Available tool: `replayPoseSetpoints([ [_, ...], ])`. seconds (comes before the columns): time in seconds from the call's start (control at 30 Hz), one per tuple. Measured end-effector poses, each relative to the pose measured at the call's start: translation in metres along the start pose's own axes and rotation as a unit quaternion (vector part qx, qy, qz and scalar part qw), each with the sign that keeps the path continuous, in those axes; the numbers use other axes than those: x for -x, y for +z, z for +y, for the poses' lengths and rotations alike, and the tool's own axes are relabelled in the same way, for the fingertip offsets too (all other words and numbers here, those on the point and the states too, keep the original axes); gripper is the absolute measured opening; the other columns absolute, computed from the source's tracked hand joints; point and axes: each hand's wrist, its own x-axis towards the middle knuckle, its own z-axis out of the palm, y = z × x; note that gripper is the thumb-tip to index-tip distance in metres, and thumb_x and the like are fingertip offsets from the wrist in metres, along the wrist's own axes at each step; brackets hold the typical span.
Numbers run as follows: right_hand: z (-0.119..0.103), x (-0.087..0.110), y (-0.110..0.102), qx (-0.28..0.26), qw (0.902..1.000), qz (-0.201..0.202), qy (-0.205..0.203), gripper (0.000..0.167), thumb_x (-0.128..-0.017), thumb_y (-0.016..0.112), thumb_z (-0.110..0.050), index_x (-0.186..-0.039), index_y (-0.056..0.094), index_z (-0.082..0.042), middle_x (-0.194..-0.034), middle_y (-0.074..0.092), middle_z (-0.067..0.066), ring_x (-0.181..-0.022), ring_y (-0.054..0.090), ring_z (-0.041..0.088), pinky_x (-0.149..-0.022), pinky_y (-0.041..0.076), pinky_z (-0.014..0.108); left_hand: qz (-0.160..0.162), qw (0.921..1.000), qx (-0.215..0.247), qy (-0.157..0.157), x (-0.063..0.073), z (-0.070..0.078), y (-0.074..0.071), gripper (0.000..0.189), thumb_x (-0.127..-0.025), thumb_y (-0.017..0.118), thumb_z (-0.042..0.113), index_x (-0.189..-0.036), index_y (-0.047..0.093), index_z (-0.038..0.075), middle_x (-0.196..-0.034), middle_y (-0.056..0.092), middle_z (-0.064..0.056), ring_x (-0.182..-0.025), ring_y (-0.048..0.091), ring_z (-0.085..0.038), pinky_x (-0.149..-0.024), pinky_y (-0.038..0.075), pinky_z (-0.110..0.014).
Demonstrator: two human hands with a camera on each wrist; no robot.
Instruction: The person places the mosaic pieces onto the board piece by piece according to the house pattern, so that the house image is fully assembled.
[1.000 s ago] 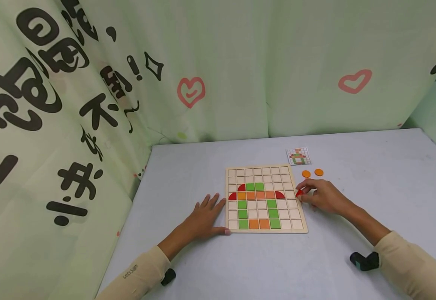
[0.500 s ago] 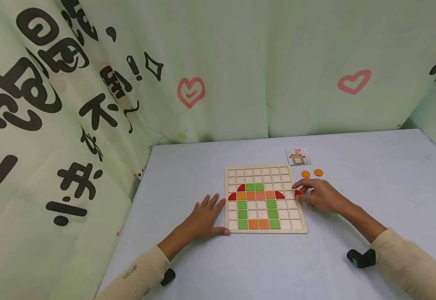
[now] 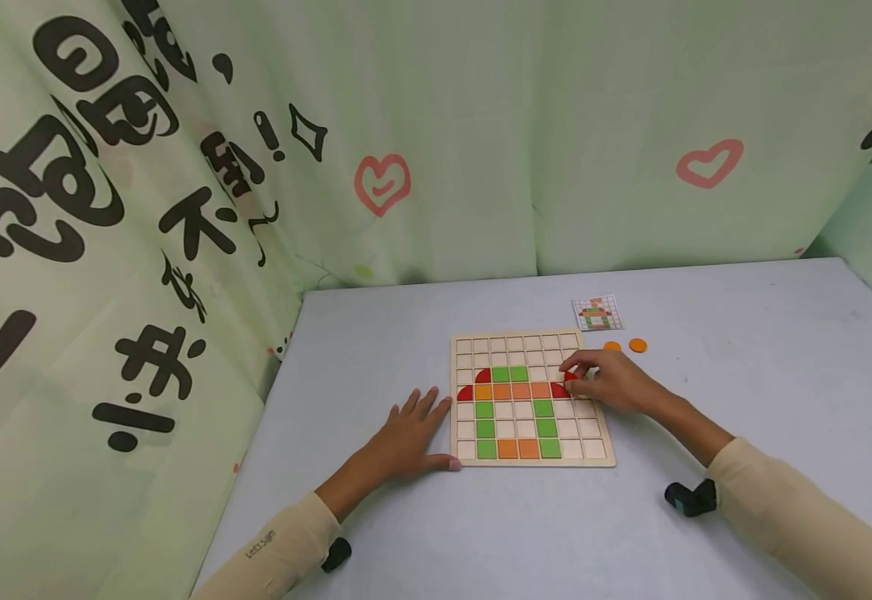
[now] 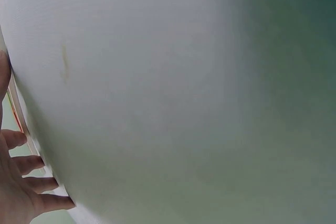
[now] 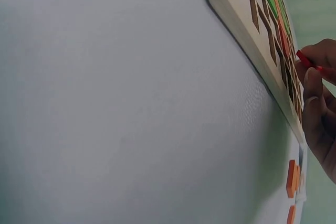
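A wooden grid board [image 3: 476, 342] lies on the table, with green, orange and red pieces set in several of its squares. My right hand [image 3: 620, 383] is over the board's right side and pinches a small red piece [image 5: 305, 60] between thumb and fingertips. In the head view that piece overlaps the red quarter-round piece [image 3: 558, 390] at the right end of the orange row. My left hand [image 3: 406, 437] rests flat with fingers spread, fingertips and thumb at the board's left edge. The left wrist view shows its fingers [image 4: 39, 184] stretched along that edge.
A small pattern card [image 3: 597, 312] lies behind the board's far right corner. Near it are two orange round pieces [image 3: 638, 345], one partly hidden by my right hand. A pale cloth covers the table [image 3: 376, 333], and a printed green curtain [image 3: 466, 217] hangs behind it.
My right hand has moved left with the red piece, from beside the board's right edge to over its squares. My left hand stays in place.
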Motion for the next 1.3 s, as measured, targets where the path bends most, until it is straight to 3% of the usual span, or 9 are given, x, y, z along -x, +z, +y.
replayPoseSetpoints([
  [0.2, -0.009, -0.014, 0.008, 0.003, 1.0000, -0.006, -0.005, 0.024, -0.090, 0.072, -0.014, -0.114, 0.071, -0.008, -0.089, 0.067, 0.002, -0.074, 0.054, 0.017, -0.059, 0.043, 0.025, 0.002, 1.0000, -0.003, 0.002, 0.001, 0.001, -0.001, 0.101, -0.081, 0.068, 0.069, -0.160, 0.028, 0.020, -0.166, 0.026, -0.012, -0.152, 0.023, -0.041, -0.113, 0.032, -0.065],
  [0.43, -0.018, -0.027, 0.015, 0.012, 0.9999, -0.004, -0.009, 0.024, -0.091, 0.072, -0.018, -0.113, 0.068, -0.009, -0.087, 0.069, 0.001, -0.081, 0.057, 0.018, -0.069, 0.044, 0.029, 0.004, 1.0000, -0.005, 0.002, 0.000, 0.001, 0.000, 0.101, -0.081, 0.067, 0.070, -0.160, 0.028, 0.020, -0.166, 0.026, -0.011, -0.152, 0.023, -0.041, -0.114, 0.031, -0.065],
  [0.73, -0.023, -0.035, 0.022, 0.031, 0.9995, 0.002, -0.004, 0.023, -0.089, 0.074, -0.019, -0.110, 0.071, -0.010, -0.087, 0.068, 0.000, -0.069, 0.053, 0.014, -0.061, 0.041, 0.028, -0.002, 1.0000, -0.004, 0.000, 0.000, 0.000, 0.001, 0.102, -0.081, 0.066, 0.072, -0.160, 0.027, 0.020, -0.166, 0.025, -0.011, -0.153, 0.022, -0.040, -0.114, 0.031, -0.065],
  [1.0, -0.022, -0.034, 0.017, 0.081, 0.9965, 0.006, -0.022, 0.027, -0.090, 0.074, -0.022, -0.112, 0.074, -0.006, -0.095, 0.071, 0.003, -0.085, 0.062, 0.018, -0.072, 0.049, 0.031, -0.002, 1.0000, -0.004, -0.001, 0.000, 0.000, -0.001, 0.102, -0.081, 0.066, 0.072, -0.160, 0.027, 0.020, -0.166, 0.025, -0.011, -0.153, 0.022, -0.041, -0.114, 0.031, -0.065],
  [1.3, -0.021, -0.032, 0.014, 0.070, 0.9974, -0.010, 0.008, 0.027, -0.092, 0.074, -0.024, -0.112, 0.075, -0.006, -0.099, 0.071, 0.005, -0.089, 0.059, 0.021, -0.074, 0.047, 0.032, -0.004, 1.0000, -0.003, -0.001, -0.001, 0.000, -0.001, 0.102, -0.081, 0.066, 0.072, -0.160, 0.027, 0.021, -0.167, 0.024, -0.011, -0.153, 0.021, -0.041, -0.114, 0.030, -0.065],
])
